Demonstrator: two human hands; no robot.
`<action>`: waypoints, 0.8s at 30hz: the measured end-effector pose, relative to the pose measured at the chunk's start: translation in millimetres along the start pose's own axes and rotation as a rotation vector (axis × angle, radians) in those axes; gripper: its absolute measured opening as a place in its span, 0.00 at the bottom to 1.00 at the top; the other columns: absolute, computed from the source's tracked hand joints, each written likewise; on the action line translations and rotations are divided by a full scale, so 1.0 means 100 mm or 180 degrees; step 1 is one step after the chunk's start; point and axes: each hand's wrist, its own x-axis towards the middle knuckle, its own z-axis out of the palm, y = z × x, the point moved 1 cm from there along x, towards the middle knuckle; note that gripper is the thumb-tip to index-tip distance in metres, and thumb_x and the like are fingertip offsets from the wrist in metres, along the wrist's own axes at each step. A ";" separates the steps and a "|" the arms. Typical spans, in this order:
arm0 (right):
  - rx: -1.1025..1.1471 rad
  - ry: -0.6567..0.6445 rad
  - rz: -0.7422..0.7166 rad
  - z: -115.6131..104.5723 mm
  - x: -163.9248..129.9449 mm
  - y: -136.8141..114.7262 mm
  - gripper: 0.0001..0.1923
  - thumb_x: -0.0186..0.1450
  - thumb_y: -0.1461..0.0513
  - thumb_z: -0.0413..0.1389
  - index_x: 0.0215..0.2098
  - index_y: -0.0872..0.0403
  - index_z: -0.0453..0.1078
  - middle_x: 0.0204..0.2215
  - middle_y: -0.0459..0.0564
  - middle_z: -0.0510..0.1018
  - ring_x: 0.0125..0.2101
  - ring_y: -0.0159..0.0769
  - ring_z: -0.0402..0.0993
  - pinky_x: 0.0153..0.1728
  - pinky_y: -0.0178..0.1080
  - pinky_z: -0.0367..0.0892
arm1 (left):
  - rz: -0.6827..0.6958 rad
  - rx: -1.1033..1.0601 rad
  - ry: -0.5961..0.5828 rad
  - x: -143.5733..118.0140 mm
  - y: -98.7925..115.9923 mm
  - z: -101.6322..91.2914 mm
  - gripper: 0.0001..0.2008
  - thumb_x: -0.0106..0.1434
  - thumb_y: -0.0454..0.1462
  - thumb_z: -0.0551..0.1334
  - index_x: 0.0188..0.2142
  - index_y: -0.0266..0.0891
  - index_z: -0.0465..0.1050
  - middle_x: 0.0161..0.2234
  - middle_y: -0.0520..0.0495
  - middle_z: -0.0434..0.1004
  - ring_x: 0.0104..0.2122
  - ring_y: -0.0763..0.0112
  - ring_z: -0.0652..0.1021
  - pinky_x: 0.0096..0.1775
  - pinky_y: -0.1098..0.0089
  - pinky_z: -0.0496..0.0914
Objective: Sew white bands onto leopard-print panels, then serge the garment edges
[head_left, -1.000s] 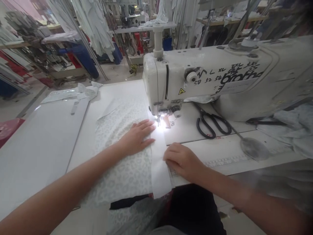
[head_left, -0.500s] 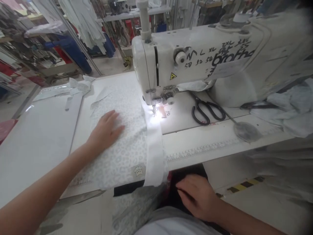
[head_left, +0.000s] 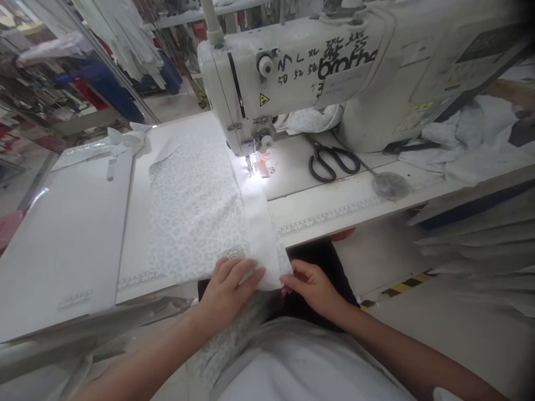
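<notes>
A patterned fabric piece [head_left: 196, 206], pale with grey leopard-like spots, lies on the sewing table with a plain white strip [head_left: 261, 234] along its right side. The strip runs up under the lit presser foot [head_left: 249, 166] of the sewing machine [head_left: 292, 83]. At the table's front edge, my left hand [head_left: 225, 287] has its fingers closed together on the strip's lower end, just below a small printed label [head_left: 234, 253]. My right hand [head_left: 311, 284] pinches the fabric's edge at the strip's right side. More spotted cloth hangs down below the table.
Black-handled scissors [head_left: 334, 161] lie right of the needle, beside a round grey tool [head_left: 390, 185]. Crumpled cloth [head_left: 468, 133] is heaped at the right. A clear plastic sheet [head_left: 83, 223] covers the left tabletop. A printed ruler [head_left: 326, 218] follows the front edge.
My left hand has moved from the middle of the fabric to the strip's lower end. My right hand has risen from below the table edge to the fabric edge. The view has shifted right.
</notes>
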 end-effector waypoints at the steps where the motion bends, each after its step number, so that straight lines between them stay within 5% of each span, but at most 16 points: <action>1: -0.0039 0.0060 0.0020 -0.01 -0.04 -0.02 0.13 0.58 0.54 0.58 0.28 0.56 0.67 0.20 0.43 0.70 0.22 0.30 0.66 0.26 0.34 0.63 | 0.0021 -0.0109 0.0098 0.05 0.00 -0.03 0.14 0.57 0.27 0.57 0.43 0.39 0.68 0.37 0.43 0.73 0.38 0.64 0.70 0.42 0.61 0.63; 7: 0.0016 0.0140 -0.0083 -0.04 -0.13 -0.08 0.14 0.58 0.54 0.58 0.25 0.56 0.66 0.18 0.41 0.66 0.20 0.27 0.61 0.24 0.33 0.60 | 0.0181 -0.0280 -0.0150 0.18 0.18 -0.02 0.13 0.58 0.33 0.59 0.44 0.37 0.67 0.39 0.44 0.73 0.40 0.63 0.70 0.44 0.60 0.61; 11: -0.0139 0.0153 -0.0174 -0.04 -0.16 -0.11 0.14 0.59 0.54 0.57 0.24 0.56 0.65 0.19 0.42 0.66 0.23 0.28 0.61 0.27 0.33 0.60 | -0.0056 -0.0190 0.0026 0.16 0.20 0.04 0.11 0.59 0.29 0.56 0.42 0.40 0.68 0.36 0.46 0.73 0.37 0.66 0.70 0.43 0.60 0.61; 18: -0.0503 0.0305 -0.0281 -0.02 -0.21 -0.13 0.15 0.59 0.55 0.56 0.22 0.56 0.63 0.19 0.42 0.63 0.22 0.28 0.59 0.24 0.32 0.58 | 0.0007 -0.1077 0.0086 0.30 0.19 -0.01 0.12 0.59 0.28 0.57 0.43 0.38 0.67 0.32 0.47 0.71 0.32 0.70 0.69 0.35 0.65 0.62; 24: -0.0790 0.0309 -0.0368 -0.01 -0.24 -0.15 0.12 0.61 0.59 0.54 0.22 0.56 0.64 0.20 0.43 0.65 0.23 0.29 0.61 0.24 0.32 0.59 | 0.0139 -0.1162 -0.0176 0.33 0.21 0.03 0.12 0.60 0.28 0.56 0.43 0.38 0.68 0.34 0.48 0.73 0.35 0.70 0.70 0.41 0.63 0.62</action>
